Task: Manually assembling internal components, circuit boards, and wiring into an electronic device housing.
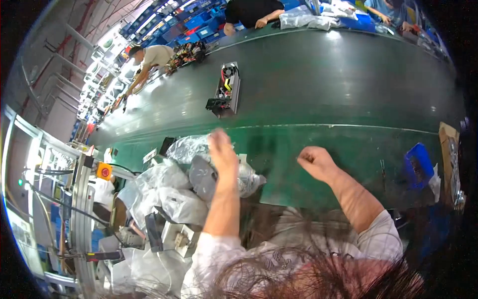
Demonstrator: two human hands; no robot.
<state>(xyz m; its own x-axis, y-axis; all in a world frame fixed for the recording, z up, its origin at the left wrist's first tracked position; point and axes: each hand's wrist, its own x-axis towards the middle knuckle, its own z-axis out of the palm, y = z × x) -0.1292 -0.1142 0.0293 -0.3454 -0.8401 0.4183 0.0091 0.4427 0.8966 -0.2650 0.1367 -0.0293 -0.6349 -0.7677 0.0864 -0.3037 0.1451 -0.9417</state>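
My left hand (222,152) is raised over the green bench mat (286,184), its fingers stretched out and somewhat blurred. Nothing shows in its grasp. Beside and below it lie clear plastic bags (167,179) and a grey bundle (202,177). To the right, my right hand (318,163) hovers above the mat with its fingers loosely curled, and no object shows in them. Beyond my hands, an open metal-cased unit (229,89) with a fan and red and yellow parts sits on the dark conveyor belt (308,79).
A blue bin (418,165) with small parts stands at the right, near a cardboard box (449,149). At left are a metal frame (79,214) and a red button on a yellow box (104,171). Co-workers (152,56) work across the belt.
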